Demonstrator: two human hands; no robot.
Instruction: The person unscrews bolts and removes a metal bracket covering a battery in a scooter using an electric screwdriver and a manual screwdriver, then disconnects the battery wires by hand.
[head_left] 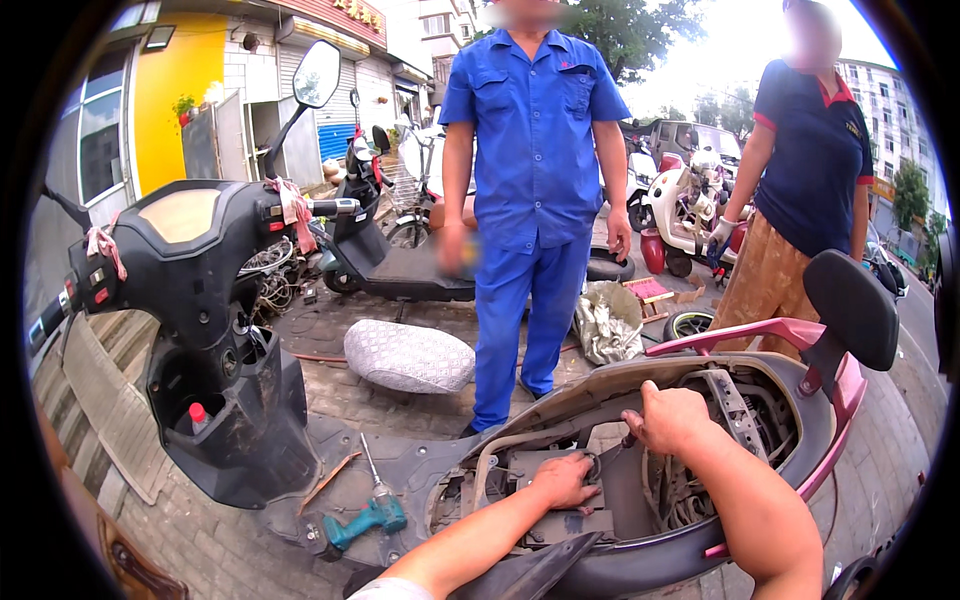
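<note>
A pink and black scooter (800, 330) lies before me with its seat off and the under-seat bay open. My left hand (563, 480) rests flat inside the bay on a dark box-like part (540, 470), fingers apart, nothing gripped that I can see. My right hand (668, 417) is clenched just behind it, fingers curled around a thin dark cable or tool (612, 455) near the frame bracket (735, 400). What the fist encloses is mostly hidden.
A teal power drill (365, 518) lies on the scooter footboard. The removed grey seat (408, 356) sits on the brick pavement. Two people stand close behind, one in blue workwear (535, 180), one in a dark polo (810, 170). Other scooters are parked beyond.
</note>
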